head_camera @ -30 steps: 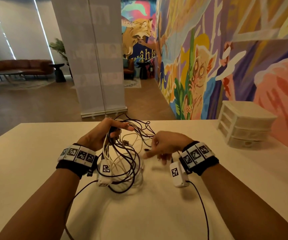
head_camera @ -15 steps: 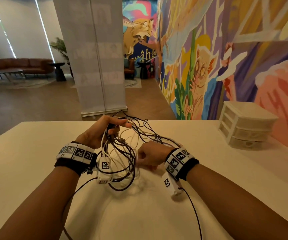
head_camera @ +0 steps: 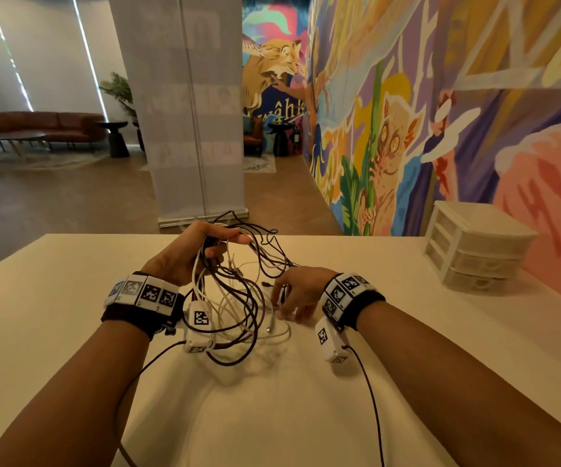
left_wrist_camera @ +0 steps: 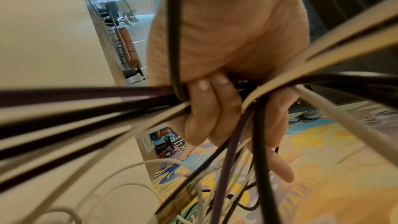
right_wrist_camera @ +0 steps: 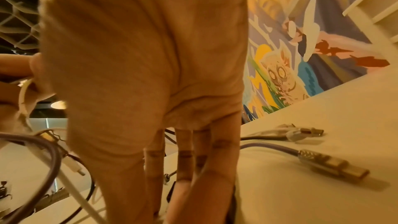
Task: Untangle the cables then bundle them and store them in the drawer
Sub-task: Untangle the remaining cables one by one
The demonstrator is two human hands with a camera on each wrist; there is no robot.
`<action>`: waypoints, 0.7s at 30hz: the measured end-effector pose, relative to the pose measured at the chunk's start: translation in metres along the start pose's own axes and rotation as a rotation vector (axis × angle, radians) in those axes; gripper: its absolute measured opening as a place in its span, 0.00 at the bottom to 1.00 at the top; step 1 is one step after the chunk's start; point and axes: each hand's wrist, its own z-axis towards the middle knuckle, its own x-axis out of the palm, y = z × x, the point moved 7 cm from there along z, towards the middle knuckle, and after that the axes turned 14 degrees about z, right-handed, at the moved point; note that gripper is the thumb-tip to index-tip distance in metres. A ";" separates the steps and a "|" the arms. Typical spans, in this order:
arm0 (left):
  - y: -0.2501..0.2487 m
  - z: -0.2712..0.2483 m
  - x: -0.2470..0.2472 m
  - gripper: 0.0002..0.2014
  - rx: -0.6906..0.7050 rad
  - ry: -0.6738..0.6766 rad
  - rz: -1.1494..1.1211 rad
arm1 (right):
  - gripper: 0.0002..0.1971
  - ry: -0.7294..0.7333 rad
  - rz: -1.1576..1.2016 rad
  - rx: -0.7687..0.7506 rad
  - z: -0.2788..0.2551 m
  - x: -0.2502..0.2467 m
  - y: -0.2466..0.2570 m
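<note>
Item: cable tangle point(head_camera: 235, 298), black, purple and white leads mixed, hanging as a loose skein above the table point(head_camera: 70, 332), its lowest loops about at the tabletop. Your left hand point(head_camera: 184, 254) has its fingers curled round the gathered top of the skein, so its long axis runs down from that fist toward you. Your right hand point(head_camera: 301, 293) sits low at the skein's right edge, fingers point(right_wrist_camera: 183, 168) pointing down among stray plug ends; whether they pinch a lead, you cannot tell. Being the nearer, it likely draws the next strand rightward. The drawer unit point(head_camera: 474, 251) stands well apart, far right.
</note>
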 end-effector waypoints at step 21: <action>0.013 0.018 0.009 0.23 -0.122 -0.148 0.339 | 0.09 -0.496 1.138 -1.044 -0.167 -0.208 0.109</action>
